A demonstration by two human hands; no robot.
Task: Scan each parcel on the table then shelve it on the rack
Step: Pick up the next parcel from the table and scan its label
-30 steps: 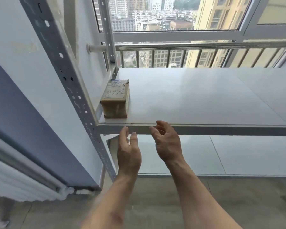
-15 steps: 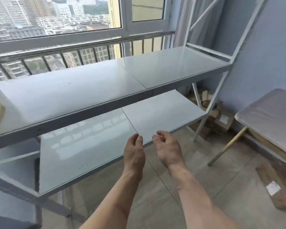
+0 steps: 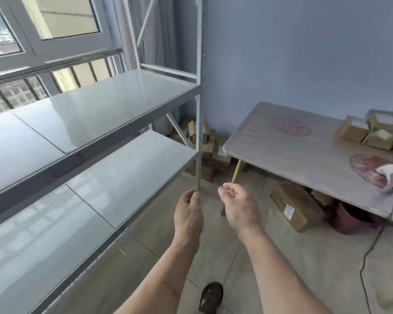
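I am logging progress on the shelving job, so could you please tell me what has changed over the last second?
The view has swung right, from the rack's left end, where one parcel sits shelved, to the table bearing the remaining parcels and the scanner. The shelved parcel is now out of view. Unchanged: the left hand and right hand stay raised, loosely curled and empty, with no grip on anything.

Your forearms are bare, with no sleeves reaching into view. Your left hand [image 3: 188, 215] and right hand [image 3: 240, 208] wear no gloves. Low down, a dark sandal [image 3: 210, 296] covers one foot.
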